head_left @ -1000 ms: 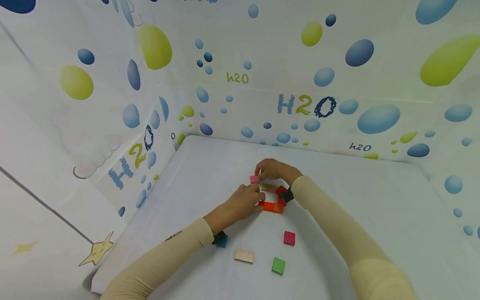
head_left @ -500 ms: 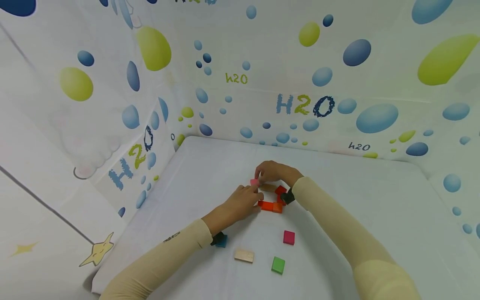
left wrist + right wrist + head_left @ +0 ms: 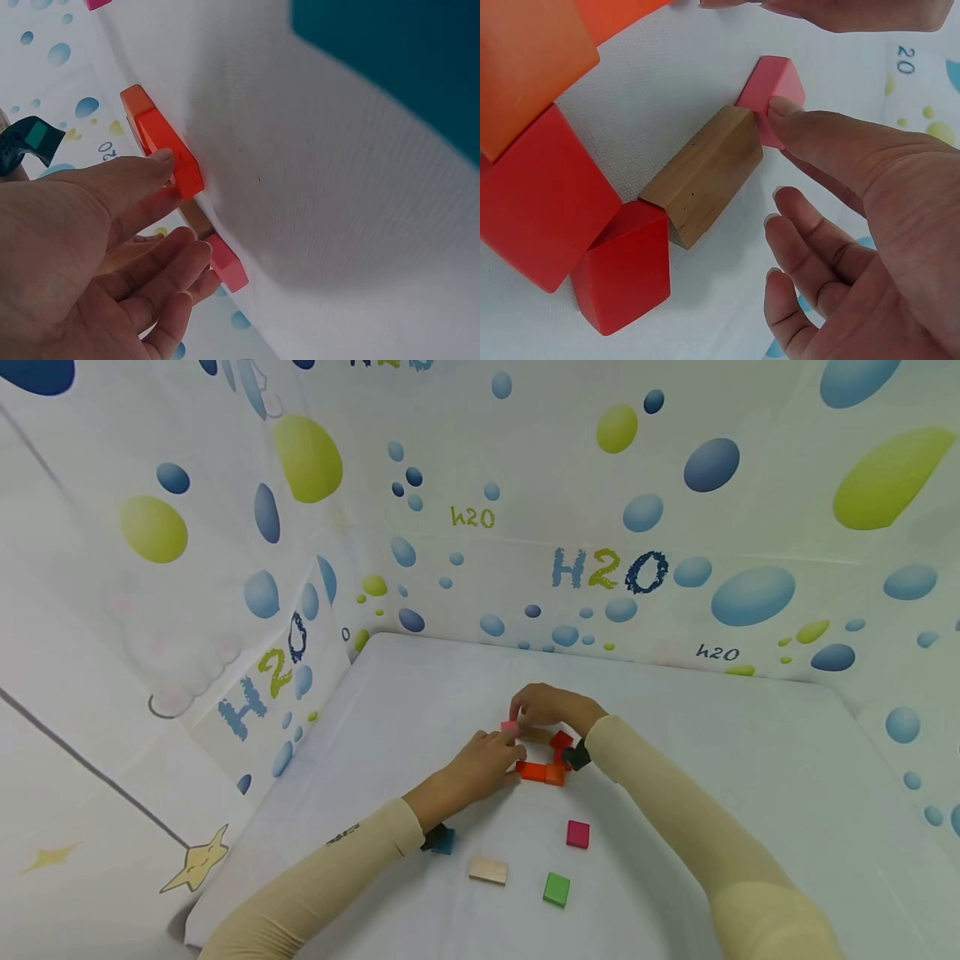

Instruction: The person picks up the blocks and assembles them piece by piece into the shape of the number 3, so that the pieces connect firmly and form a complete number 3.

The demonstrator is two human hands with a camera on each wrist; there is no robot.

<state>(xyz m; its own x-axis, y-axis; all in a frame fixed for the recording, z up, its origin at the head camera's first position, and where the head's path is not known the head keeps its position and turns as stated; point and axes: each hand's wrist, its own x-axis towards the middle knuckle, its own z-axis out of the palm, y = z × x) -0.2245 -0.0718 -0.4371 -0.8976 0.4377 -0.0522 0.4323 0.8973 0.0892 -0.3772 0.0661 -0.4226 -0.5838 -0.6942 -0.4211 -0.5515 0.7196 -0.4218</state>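
The right hand (image 3: 900, 217) pinches a matte pink rectangular block (image 3: 769, 84) between thumb and forefinger, against one end of a long bare-wood block (image 3: 709, 171). The left hand (image 3: 94, 244) grasps a red-orange rectangular block (image 3: 169, 146) by its end; an orange block (image 3: 554, 775) abuts its other end. Two smooth red blocks (image 3: 555, 199) stand between the orange and bare-wood blocks.

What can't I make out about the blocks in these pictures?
Head view: part of the flat blue block, behind the black wrist device.
Head view: part of the smooth pink block, behind the left hand and right hand.
Right wrist view: the flat-faced orange block's full outline, cut off by the edges.
Left wrist view: what the large teal shape is, likewise cut off.
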